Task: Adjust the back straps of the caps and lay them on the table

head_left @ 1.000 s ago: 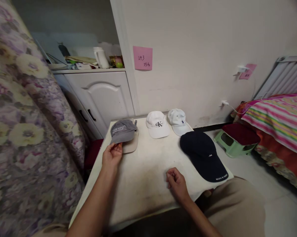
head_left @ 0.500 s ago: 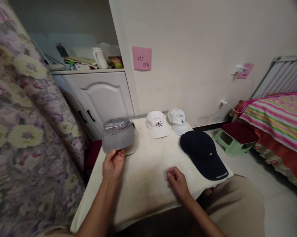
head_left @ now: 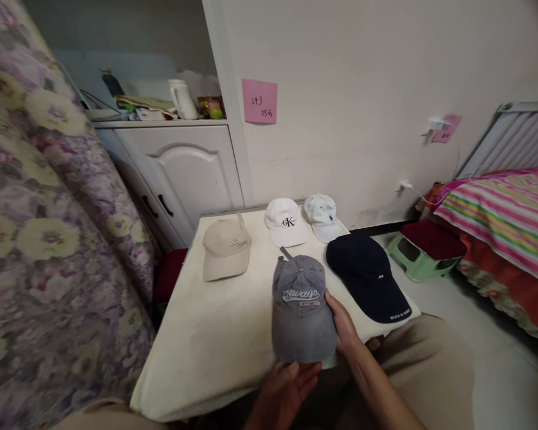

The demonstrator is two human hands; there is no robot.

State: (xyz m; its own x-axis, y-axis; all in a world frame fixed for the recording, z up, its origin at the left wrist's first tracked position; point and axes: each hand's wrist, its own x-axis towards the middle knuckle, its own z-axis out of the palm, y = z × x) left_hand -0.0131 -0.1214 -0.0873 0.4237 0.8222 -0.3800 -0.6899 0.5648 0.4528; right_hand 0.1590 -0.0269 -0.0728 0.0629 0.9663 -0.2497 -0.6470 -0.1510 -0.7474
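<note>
A grey baseball cap (head_left: 302, 316) with white script lettering faces me at the table's near edge. My left hand (head_left: 286, 388) grips the front of its brim from below, thumb on top. At the cap's right side, my right hand (head_left: 343, 322) holds the edge, its fingers partly hidden behind the fabric. A beige cap (head_left: 226, 248) rests at the table's back left. Behind the grey one are a white cap (head_left: 286, 222) with black letters and a pale cap (head_left: 323, 218) with a small dark emblem. The navy cap (head_left: 365, 275) lies just right of my right hand.
A cream cloth covers the table (head_left: 197, 352). Beyond it stand a wall and a white cabinet (head_left: 188, 173). Floral curtain (head_left: 49, 239) hangs at left. On the right are a green stool (head_left: 416, 257) and a bed with a striped cover (head_left: 501, 203).
The grey cap has moved from the back left, over the beige cap, to the near middle. The beige cap now shows fully. My right hand has taken hold of the grey cap's side.
</note>
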